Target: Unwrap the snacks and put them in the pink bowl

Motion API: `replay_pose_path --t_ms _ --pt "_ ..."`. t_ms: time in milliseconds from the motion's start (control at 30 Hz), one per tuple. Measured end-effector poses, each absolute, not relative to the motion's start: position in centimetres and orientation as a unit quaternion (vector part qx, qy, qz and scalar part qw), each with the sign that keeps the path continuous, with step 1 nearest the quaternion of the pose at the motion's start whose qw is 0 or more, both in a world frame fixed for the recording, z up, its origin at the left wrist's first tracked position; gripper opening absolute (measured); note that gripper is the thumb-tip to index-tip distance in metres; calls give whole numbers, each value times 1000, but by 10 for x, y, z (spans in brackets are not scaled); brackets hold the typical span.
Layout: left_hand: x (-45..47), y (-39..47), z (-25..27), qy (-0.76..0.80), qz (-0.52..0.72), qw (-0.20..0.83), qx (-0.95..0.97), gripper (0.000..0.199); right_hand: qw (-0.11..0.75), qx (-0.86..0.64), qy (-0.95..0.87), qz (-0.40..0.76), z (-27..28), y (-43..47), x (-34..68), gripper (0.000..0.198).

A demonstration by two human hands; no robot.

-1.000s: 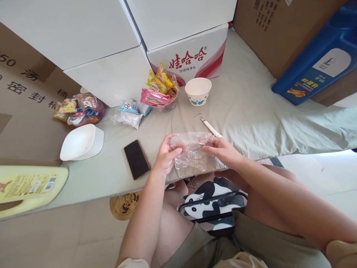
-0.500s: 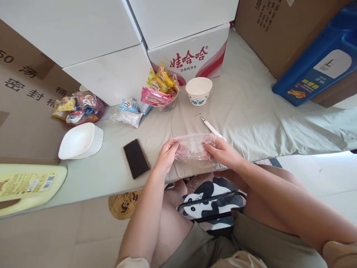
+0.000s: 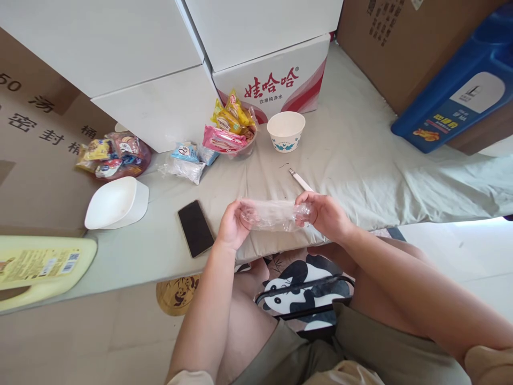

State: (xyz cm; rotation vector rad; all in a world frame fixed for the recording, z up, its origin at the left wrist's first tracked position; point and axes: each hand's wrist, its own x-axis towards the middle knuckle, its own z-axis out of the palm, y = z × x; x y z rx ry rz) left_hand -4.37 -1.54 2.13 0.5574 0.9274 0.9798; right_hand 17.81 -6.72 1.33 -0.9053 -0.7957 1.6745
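As I see it remotely, phone (image 3: 196, 228) is left of the clear plastic bag (image 3: 274, 215); left hand (image 3: 233, 224) holds bag's left end; bag spans tabletop's (image 3: 360, 176) near edge; paper cup (image 3: 286, 132), white pen-like stick (image 3: 300, 179) beyond bag; right hand (image 3: 329, 216) holds bag's right end.

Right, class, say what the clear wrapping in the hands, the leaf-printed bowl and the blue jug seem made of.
Clear wrapping: probably plastic film, thin and glossy; light glints along its creases.
Leaf-printed bowl: likely paper, smooth and fairly matt, by its thin, flared white wall; any coating is unclear.
Blue jug: seemingly hard plastic with a soft sheen; its rounded form looks moulded.
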Motion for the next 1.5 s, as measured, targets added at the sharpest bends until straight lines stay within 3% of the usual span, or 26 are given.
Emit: replay_pose_path --t_ms 67,200,400,733,933,1067,1267,1400,1500 --pt "-44 -15 20 434 440 744 254 28 503 -412 -344 677 13 -67 177 32" --pt "-46 -16 17 440 433 723 310 20 461 -486 -401 625 15 -70 174 29" --pt "-44 -15 13 444 432 703 350 24 452 -522 -420 589 14 -70 174 44" --pt "-43 -13 0 501 507 551 433 16 410 -586 -488 501 12 -70 176 32" --pt "-37 -24 5 425 362 683 470 30 406 -513 -492 574 14 -73 171 26" --pt "-29 -31 6 408 302 703 498 30 381 -485 -518 592 17 -74 171 22" --pt "-30 -28 3 414 331 695 486 28 359 -515 -538 563 15 -75 173 31" --pt "-31 -26 5 383 381 701 466 39 356 -548 -545 525 14 -74 173 25" --pt "-28 -29 5 367 344 731 462 51 359 -554 -555 506 15 -74 172 23"
